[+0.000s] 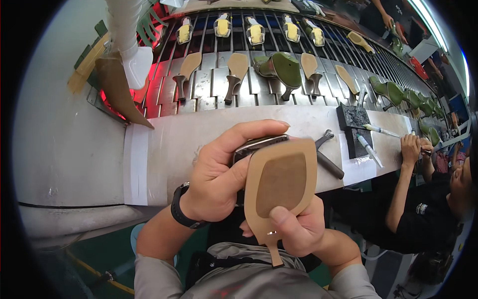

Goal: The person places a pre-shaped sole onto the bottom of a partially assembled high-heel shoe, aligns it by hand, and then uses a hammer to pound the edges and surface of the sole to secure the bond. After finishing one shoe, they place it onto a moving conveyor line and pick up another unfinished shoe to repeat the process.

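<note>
A tan shoe sole with a darker brown patch on its forepart stands upright in front of me, its narrow end pointing down. My right hand pinches its lower part, with the thumb on the face beside the patch. Behind the sole, my left hand wraps round a dark glossy piece. Most of that piece is hidden, so I cannot tell its kind. My left thumb reaches the sole's left edge. To the right on the bench lies a hammer with a metal head and dark handle.
Beyond the pale bench runs a slatted metal conveyor carrying heeled soles and a green shoe. Yellow-and-clear pieces line its far side. At right are a black tray, brushes and a co-worker. A white duct hangs left.
</note>
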The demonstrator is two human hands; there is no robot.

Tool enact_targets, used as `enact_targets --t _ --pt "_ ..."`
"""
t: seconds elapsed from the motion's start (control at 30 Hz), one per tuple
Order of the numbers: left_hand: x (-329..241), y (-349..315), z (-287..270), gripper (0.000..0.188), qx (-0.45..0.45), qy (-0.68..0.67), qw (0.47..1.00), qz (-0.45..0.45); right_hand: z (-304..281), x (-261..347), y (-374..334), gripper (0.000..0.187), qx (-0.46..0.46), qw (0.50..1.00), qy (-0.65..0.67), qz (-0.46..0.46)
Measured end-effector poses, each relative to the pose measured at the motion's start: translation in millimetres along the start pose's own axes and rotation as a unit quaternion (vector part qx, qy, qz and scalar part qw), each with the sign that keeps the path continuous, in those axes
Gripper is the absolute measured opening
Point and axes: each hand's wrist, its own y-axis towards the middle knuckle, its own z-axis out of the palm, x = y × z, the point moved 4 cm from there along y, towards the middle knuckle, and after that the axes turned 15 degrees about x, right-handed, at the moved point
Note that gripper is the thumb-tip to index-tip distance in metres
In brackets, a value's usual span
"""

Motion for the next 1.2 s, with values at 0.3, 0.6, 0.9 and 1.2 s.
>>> enact_targets --t 0.3,0.6,0.9,1.2 --pt "-7 -14 6 0.101 -0.023 -0.056 0.998 -0.018 12 -3 10 0.028 -0.117 0.989 -0.051 -0.077" --pt "-5 -21 6 0.088 0.035 0.021 0.999 0.036 16 -4 5 0.026 -0.108 0.989 -0.066 -0.077" --pt "-12 -25 8 0.071 0.025 0.017 1.0 0.003 19 -5 5 0.025 -0.118 0.989 -0.037 -0.078" --pt "-15 -19 13 0.073 0.051 0.013 0.998 -0.03 12 1 -1 0.03 -0.115 0.993 0.023 -0.03"
